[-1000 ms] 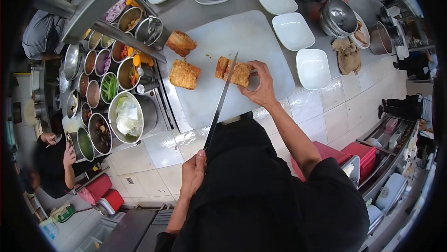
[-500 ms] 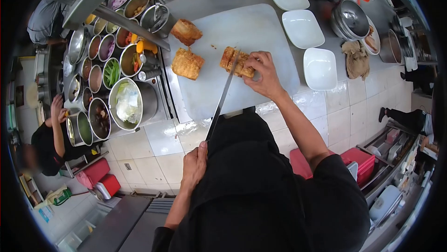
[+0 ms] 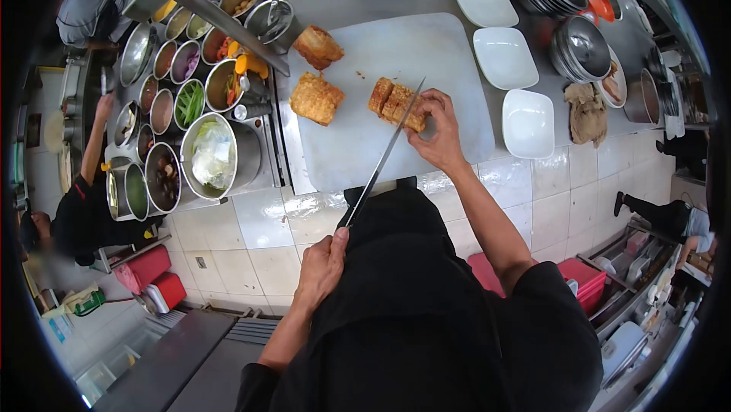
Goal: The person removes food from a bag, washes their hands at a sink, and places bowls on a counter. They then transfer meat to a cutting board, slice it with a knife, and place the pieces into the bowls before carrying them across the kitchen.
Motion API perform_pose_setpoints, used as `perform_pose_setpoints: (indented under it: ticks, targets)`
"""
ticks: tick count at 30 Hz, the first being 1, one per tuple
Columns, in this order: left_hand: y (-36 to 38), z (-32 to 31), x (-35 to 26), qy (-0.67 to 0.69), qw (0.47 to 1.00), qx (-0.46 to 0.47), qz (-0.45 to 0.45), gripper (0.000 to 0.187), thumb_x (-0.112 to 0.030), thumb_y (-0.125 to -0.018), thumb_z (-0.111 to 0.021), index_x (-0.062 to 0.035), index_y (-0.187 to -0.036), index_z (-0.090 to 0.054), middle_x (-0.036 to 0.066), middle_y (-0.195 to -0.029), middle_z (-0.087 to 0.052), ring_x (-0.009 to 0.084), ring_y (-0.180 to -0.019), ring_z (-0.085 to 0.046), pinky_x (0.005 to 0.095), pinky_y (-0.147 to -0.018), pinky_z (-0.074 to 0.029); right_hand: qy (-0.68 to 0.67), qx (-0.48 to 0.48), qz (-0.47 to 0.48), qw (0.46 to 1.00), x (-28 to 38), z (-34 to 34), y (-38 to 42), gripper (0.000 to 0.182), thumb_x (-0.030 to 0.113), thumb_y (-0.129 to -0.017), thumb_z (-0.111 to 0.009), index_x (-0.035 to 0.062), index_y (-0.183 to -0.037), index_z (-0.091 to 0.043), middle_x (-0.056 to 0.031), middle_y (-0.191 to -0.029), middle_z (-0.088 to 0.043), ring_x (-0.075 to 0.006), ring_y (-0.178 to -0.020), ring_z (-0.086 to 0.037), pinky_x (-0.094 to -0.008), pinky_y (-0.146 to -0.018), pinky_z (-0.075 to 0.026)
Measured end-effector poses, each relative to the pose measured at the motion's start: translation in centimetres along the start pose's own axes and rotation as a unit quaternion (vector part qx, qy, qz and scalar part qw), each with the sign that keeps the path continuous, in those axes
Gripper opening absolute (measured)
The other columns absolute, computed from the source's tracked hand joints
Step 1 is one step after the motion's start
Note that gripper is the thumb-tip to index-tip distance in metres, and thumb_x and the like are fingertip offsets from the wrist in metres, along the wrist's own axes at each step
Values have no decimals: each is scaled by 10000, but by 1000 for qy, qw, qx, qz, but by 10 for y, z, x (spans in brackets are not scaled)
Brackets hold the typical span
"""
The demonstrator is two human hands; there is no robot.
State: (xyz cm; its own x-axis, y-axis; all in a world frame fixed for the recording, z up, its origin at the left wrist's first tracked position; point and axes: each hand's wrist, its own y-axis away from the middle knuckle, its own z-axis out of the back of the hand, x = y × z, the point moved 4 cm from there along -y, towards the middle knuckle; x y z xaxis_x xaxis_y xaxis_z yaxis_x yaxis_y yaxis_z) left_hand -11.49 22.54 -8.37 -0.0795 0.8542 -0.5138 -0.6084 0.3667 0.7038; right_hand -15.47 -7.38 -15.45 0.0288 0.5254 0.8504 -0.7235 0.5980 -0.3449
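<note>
My left hand [image 3: 323,263] is wrapped round the handle of a long knife [image 3: 381,162], low on the left beside my black apron. The blade slants up and right, its tip reaching over a browned, crusty block of food [image 3: 394,103] on the white cutting board [image 3: 365,154]. A cut shows near the block's left end, with the pieces still side by side. My right hand [image 3: 438,129] grips the block's right end with bent fingers. Two more browned chunks lie on the board's left side, one at the upper left [image 3: 318,47] and one below it [image 3: 316,99].
Metal containers of ingredients, including a large pot [image 3: 212,154], stand left of the board. Three white dishes [image 3: 528,124] line its right side, near stacked bowls [image 3: 582,49] and a brown cloth [image 3: 585,113]. A co-worker's arm [image 3: 93,142] reaches up at far left.
The knife has shifted right along the block, away from the cut near its left end. The view has moved slightly. At far left, the co-worker's arm now reaches higher.
</note>
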Motion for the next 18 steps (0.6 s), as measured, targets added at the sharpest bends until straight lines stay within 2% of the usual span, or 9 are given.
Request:
perform_pose_setpoints:
  ticks: [4, 12, 14, 15, 17, 18]
  targets:
    - [-3, -1, 3, -34, 999, -19, -7, 700, -553, -957, -392, 82, -741, -591, 286, -685, -595, 441, -710, -606, 456, -693, -464, -12, -9, 10, 1000, 2, 2, 1, 420, -18, -618, -753, 62, -961, -525, -148, -1182, -470, -296, -1100, -508, -373, -876, -466]
    - [-5, -2, -12, -57, 998, -11, 3, 736, -576, -953, -371, 95, -742, -591, 319, -707, -591, 479, -752, -599, 478, -718, -460, -12, -14, 21, 1000, 0, 3, 3, 430, -7, -626, -746, 62, -983, -517, -153, -1159, -498, -298, -1094, -509, -373, -878, -463]
    - [-12, -4, -16, -66, 998, -9, 0, 747, -581, -952, -365, 100, -740, -589, 327, -712, -589, 488, -758, -595, 481, -722, -459, 3, -30, 53, 998, 0, 3, 3, 489, 9, -623, -751, 60, -1050, -517, -147, -1165, -502, -291, -1087, -518, -369, -869, -481]
    - [-20, -8, -15, -70, 997, -2, -7, 762, -598, -946, -360, 98, -739, -589, 310, -697, -594, 458, -737, -606, 470, -710, -464, 1, -30, 53, 998, 2, 3, 2, 489, 9, -623, -751, 60, -1050, -517, -147, -1165, -502, -291, -1087, -518, -369, -869, -481]
    - [-27, -9, -16, -75, 997, 4, -13, 776, -616, -940, -356, 96, -738, -589, 292, -682, -599, 428, -716, -618, 459, -697, -470, -41, -50, -39, 997, 0, 6, 0, 554, 26, -622, -755, 59, -1120, -515, -132, -1160, -527, -270, -1056, -548, -358, -846, -507]
    - [-29, -11, -15, -15, 998, 51, 28, 779, -642, -929, -354, 75, -728, -583, 215, -642, -586, 309, -650, -594, 388, -627, -453, -43, -50, -39, 997, -3, 6, 0, 554, 26, -622, -755, 59, -1120, -515, -132, -1160, -527, -270, -1056, -548, -358, -846, -507]
